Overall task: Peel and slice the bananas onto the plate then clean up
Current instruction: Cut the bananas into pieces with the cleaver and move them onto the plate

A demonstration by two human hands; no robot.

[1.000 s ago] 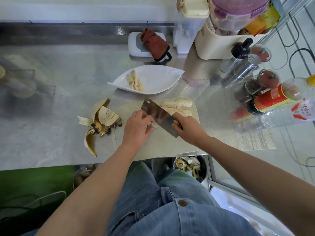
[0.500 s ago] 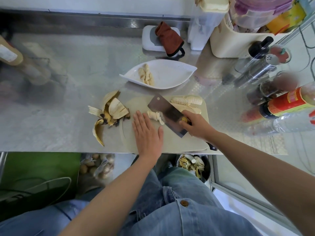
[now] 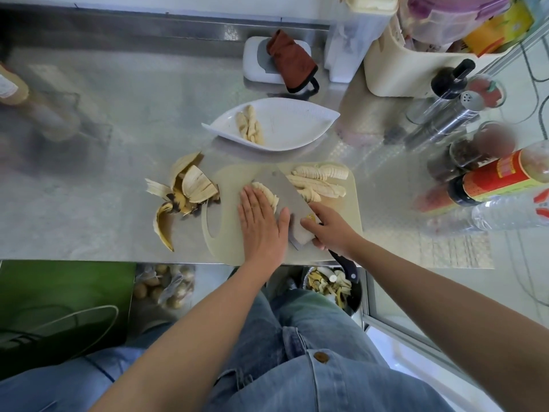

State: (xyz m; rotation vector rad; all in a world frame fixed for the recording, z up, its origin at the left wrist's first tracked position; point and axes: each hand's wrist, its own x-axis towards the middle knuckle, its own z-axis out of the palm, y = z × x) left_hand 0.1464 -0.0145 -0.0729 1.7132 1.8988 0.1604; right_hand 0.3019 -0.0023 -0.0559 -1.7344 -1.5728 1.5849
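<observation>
I stand at a stainless steel bench (image 3: 104, 173), its embossed top throwing back soft, hazy light. A low steel upstand (image 3: 148, 28) runs along the far edge, a pale wall (image 3: 178, 3) above it. Past the right edge lies pale floor (image 3: 505, 292). Below the near edge I see a green surface (image 3: 59, 286) and a clear bag of potatoes (image 3: 165, 285), both left of the middle.

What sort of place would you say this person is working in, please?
Most likely a kitchen: a stainless steel counter, a cutting board with sliced banana and a cleaver, and seasoning bottles and shakers crowded along the right side.
</observation>
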